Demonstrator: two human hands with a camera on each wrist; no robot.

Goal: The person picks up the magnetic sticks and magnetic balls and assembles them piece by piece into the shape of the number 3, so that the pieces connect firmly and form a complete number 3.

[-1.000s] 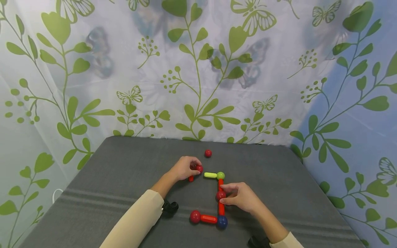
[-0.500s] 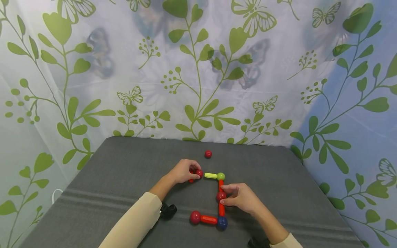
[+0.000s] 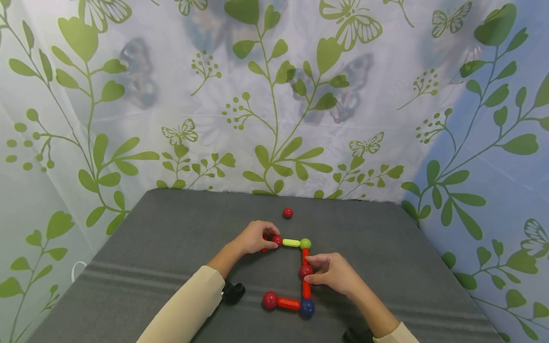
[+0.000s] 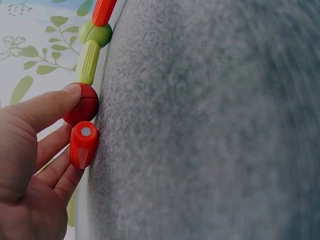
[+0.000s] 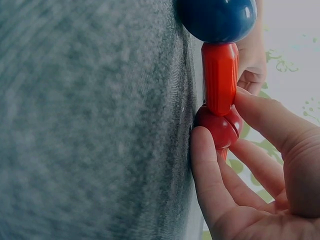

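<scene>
My left hand (image 3: 252,237) pinches a red ball (image 4: 86,106) between thumb and fingers, and the ball meets the end of a yellow-green magnetic rod (image 3: 291,242). A short red rod (image 4: 84,145) lies by that ball against my fingers; whether it is joined to the ball I cannot tell. The yellow-green rod ends at a green ball (image 3: 305,244). From there a line of red rods runs toward me through a middle red ball (image 5: 220,126), which my right hand (image 3: 336,272) grips with thumb and fingertips. It reaches a blue ball (image 5: 218,18).
Left of the blue ball, another red rod (image 3: 289,303) leads to a red end ball (image 3: 269,300). A loose red ball (image 3: 288,213) sits farther back on the grey table (image 3: 193,214). Behind the table hangs a leaf-patterned curtain (image 3: 206,143).
My left hand has brought its red ball down and slightly right, closing the gap to the yellow-green rod's end. The right hand has stayed at the middle red ball.
</scene>
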